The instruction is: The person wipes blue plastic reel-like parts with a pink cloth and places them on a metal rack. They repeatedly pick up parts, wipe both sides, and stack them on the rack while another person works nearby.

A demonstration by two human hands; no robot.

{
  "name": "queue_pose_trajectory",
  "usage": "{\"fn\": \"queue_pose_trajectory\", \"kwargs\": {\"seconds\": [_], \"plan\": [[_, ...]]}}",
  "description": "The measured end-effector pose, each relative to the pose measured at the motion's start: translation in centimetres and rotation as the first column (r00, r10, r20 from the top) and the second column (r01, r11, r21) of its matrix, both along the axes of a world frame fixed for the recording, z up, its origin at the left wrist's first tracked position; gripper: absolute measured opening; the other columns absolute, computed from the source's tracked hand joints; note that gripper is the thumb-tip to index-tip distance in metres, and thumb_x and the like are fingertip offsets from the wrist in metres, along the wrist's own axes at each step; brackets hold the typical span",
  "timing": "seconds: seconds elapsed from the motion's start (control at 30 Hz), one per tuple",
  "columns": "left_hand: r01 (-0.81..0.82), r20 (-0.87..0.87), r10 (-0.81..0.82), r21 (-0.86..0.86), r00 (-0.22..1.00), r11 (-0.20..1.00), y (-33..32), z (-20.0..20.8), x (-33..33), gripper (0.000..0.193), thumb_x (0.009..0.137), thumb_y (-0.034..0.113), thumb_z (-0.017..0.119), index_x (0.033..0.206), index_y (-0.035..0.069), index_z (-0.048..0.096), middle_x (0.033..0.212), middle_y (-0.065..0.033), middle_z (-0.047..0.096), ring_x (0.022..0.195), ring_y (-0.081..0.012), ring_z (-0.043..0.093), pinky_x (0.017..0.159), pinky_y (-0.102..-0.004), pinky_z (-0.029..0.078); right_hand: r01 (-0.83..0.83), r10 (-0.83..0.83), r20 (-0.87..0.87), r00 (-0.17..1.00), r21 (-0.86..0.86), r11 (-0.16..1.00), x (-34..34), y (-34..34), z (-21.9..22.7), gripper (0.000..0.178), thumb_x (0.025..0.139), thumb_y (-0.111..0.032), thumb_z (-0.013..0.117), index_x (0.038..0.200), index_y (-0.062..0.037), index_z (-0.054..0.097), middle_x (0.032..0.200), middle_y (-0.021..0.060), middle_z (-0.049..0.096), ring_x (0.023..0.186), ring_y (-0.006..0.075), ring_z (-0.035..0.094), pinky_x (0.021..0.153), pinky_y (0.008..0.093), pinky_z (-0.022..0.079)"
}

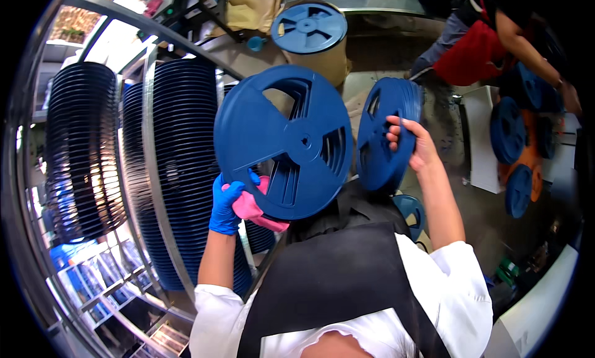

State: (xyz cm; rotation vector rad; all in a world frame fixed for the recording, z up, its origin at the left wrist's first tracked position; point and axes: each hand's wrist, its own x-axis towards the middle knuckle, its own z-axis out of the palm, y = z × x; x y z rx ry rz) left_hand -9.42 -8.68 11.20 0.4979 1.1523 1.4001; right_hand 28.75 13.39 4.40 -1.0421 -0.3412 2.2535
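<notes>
My left hand [224, 208], in a blue glove, is closed on the lower left rim of a stack of blue plastic reels [251, 129]. A pink cloth [253, 210] is bunched between that hand and the reels. The front reel faces me, with wide cutouts around a small hub hole. Just to the right, my bare right hand [418, 146] grips a second stack of blue reels [378, 150], its fingers hooked through a cutout and over the rim. This stack is tilted, so its layered edges show. The two stacks are close together above my lap.
A metal rack [152, 141] on my left carries long rows of dark blue reels [186, 122]. Ahead, a blue reel [310, 28] lies on a tan, drum-shaped stack. At right, a person in red [474, 54] reaches towards blue reels [508, 132] beside an orange fixture [528, 138].
</notes>
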Motion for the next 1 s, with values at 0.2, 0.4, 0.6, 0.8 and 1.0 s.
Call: {"fn": "queue_pose_trajectory", "kwargs": {"seconds": [0.2, 0.4, 0.6, 0.8, 1.0], "plan": [[-0.409, 0.173, 0.374, 0.257, 0.911, 0.876, -6.4, 1.9, -0.8, 0.045, 0.083, 0.013, 0.063, 0.122, -0.005, 0.050, 0.104, -0.0165, 0.060, 0.096, -0.0255, 0.059, 0.089, -0.0373, 0.052, 0.049, -0.041, 0.062, 0.997, -0.138, 0.989, -1.0, 0.1, -3.1, 0.033, 0.086, -0.026, 0.065, 0.107, -0.0008, 0.062, 0.076, 0.0036, 0.063, 0.069, 0.0169, 0.062, 0.060, 0.0313, 0.053], [-0.659, 0.212, 0.626, 0.290, 0.751, 0.694, -12.8, 2.8, -0.3, 0.045, 0.086, 0.014, 0.056, 0.127, -0.004, 0.046, 0.106, -0.0157, 0.057, 0.100, -0.0239, 0.054, 0.094, -0.0371, 0.047, -0.075, 0.077, 0.031, 0.997, -0.051, 0.996, -3.7, 2.6, -2.7, 0.030, 0.085, -0.026, 0.065, 0.103, -0.0022, 0.063, 0.075, 0.0033, 0.062, 0.066, 0.0163, 0.061, 0.060, 0.0303, 0.053], [-0.689, 0.320, 0.628, 0.500, 0.710, 0.524, -15.2, 6.9, 3.7, 0.044, 0.089, 0.016, 0.053, 0.129, -0.002, 0.048, 0.119, -0.0140, 0.058, 0.106, -0.0229, 0.052, 0.099, -0.0367, 0.041, -0.264, 0.265, 0.020, 0.964, -0.016, 0.964, -6.9, 3.6, -2.3, 0.029, 0.086, -0.026, 0.063, 0.104, -0.0039, 0.063, 0.074, 0.0015, 0.061, 0.066, 0.0158, 0.059, 0.059, 0.0300, 0.051], [-0.730, 0.191, 0.829, 0.601, 0.526, 0.324, -22.9, 10.1, 6.9, 0.054, 0.088, 0.018, 0.053, 0.137, -0.003, 0.039, 0.125, -0.0178, 0.054, 0.107, -0.0257, 0.050, 0.099, -0.0367, 0.040, -0.413, 0.412, -0.029, 0.911, -0.027, 0.910, -9.8, 4.0, -3.3, 0.027, 0.087, -0.026, 0.060, 0.101, -0.0035, 0.064, 0.073, 0.0009, 0.059, 0.065, 0.0161, 0.058, 0.057, 0.0311, 0.049], [-0.817, -0.071, 0.997, 0.574, 0.017, 0.055, -28.9, 17.1, 10.1, 0.044, 0.093, 0.021, 0.048, 0.130, -0.003, 0.046, 0.117, -0.0158, 0.058, 0.109, -0.0255, 0.054, 0.101, -0.0391, 0.039, -0.508, 0.509, 0.011, 0.861, -0.048, 0.860, -12.2, 3.0, -4.2, 0.027, 0.085, -0.029, 0.063, 0.099, -0.0058, 0.065, 0.071, -0.0003, 0.060, 0.064, 0.0151, 0.060, 0.056, 0.0310, 0.050]]}}
